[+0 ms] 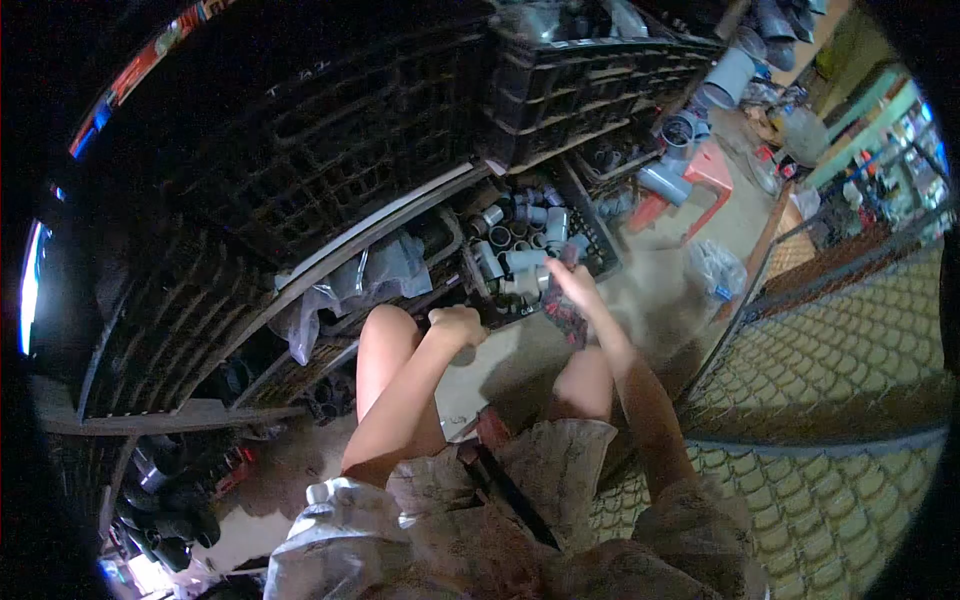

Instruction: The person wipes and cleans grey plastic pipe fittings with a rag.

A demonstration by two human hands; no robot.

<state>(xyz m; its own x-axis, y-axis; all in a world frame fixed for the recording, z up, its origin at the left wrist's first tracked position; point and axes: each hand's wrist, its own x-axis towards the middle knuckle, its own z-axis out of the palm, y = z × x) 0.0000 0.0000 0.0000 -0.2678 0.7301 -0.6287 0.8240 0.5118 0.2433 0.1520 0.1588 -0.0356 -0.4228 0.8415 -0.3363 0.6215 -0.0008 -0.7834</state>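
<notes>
A black plastic crate (597,238) full of grey pipe fittings (523,260) sits low in front of my knees, under the shelf. My left hand (458,325) is closed near the crate's front left corner; whatever its fingers hold is hidden. My right hand (574,284) is closed at the crate's front right, its thumb side up beside the fittings. From it hangs a dark, crumpled, red-flecked cloth-like thing (566,318), too blurred to name surely.
Stacked black crates (590,95) rise ahead and on the left. A clear plastic bag (375,275) hangs over the shelf edge. A red plastic stool (708,180), grey pipe pieces (728,78) and another bag (717,268) lie ahead right. Wire mesh (830,330) stands at right.
</notes>
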